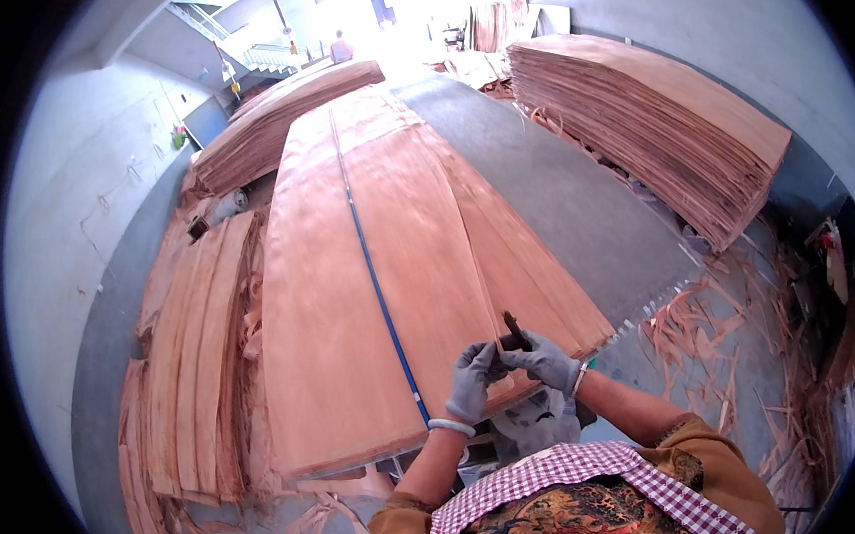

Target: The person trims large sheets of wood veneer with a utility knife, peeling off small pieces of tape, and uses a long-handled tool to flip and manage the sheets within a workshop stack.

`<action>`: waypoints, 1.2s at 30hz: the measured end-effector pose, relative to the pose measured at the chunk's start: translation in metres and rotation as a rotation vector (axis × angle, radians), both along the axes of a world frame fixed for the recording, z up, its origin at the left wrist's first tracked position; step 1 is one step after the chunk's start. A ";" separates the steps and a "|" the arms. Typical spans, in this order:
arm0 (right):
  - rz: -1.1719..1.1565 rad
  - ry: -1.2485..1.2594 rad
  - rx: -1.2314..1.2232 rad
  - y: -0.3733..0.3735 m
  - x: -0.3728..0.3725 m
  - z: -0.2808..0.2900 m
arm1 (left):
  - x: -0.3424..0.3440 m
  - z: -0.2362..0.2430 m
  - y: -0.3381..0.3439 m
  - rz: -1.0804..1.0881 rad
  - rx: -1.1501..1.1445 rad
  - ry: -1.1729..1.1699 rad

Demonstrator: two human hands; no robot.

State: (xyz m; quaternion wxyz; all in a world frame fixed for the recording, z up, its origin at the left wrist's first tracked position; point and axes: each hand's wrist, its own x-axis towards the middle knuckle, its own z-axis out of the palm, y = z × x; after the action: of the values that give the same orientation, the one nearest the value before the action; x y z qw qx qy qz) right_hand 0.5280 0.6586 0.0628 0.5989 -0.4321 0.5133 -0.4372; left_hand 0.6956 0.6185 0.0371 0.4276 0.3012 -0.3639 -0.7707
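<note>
Both my hands wear grey gloves and meet at the near edge of a long stack of reddish wood veneer sheets (pixel 399 266). My left hand (pixel 473 379) is closed, its fingertips pinching the edge of a veneer sheet, where a seam runs away from me. Close beside it, my right hand (pixel 547 361) is wrapped round a dark, narrow tool (pixel 514 330) that sticks up past the fingers. Its lower end is hidden by the glove, so the exact kind does not show. A blue strip (pixel 379 293) runs lengthwise over the sheets, left of my hands.
A tall veneer stack (pixel 644 124) stands at the far right, another stack (pixel 291 118) at the far left. Narrower veneer pieces (pixel 195 352) lie at the left. Torn scraps (pixel 697 331) litter the floor at the right. Far back is a person (pixel 342 48).
</note>
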 end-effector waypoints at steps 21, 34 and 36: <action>0.018 -0.296 -0.031 0.006 0.000 -0.012 | -0.013 0.018 0.008 -0.024 0.135 -0.024; 0.015 -0.415 0.006 0.001 0.000 -0.020 | -0.019 0.000 0.004 0.049 0.075 -0.115; -0.037 -0.372 0.030 0.000 -0.006 -0.022 | -0.023 -0.004 0.005 0.066 0.096 -0.068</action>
State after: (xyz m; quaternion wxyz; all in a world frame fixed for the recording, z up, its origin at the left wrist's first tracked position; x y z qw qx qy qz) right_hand 0.5221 0.6589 0.0407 0.6816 -0.3255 0.4081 -0.5128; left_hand 0.6726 0.6231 0.0334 0.4254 0.3593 -0.3304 -0.7621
